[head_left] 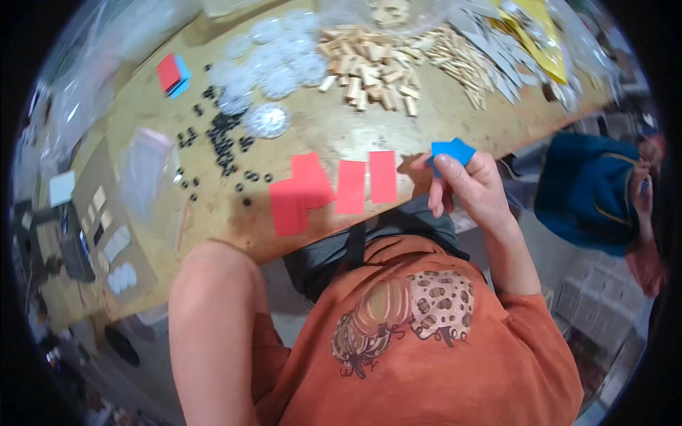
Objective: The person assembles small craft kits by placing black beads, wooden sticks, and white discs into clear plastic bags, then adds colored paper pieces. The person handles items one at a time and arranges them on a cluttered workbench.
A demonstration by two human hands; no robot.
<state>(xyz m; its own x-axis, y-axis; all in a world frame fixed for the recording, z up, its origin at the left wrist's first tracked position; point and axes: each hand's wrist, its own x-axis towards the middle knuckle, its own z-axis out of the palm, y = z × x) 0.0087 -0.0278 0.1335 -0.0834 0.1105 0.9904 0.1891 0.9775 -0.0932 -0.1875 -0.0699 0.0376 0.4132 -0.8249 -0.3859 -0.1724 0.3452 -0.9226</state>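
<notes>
My left arm (213, 319) is bent, with its elbow by the table's front edge; the hand itself is out of the picture. At the right of the front edge, my right hand (469, 181) pinches small blue cards (455, 150) between thumb and fingers. They are fanned, with two corners showing. On the table to its left lie two separate red cards, one nearest the hand (383, 177) and one beside it (352, 187). Farther left, more red cards (290, 207) overlap each other.
Small black parts (224, 138) lie scattered left of centre. Behind are clear plastic discs (266, 121), wooden blocks (373, 71) and thin wooden sticks (462, 64). A red and blue card stack (169, 73) sits far left, above plastic bags (145, 170). A blue bag (586, 192) is at right.
</notes>
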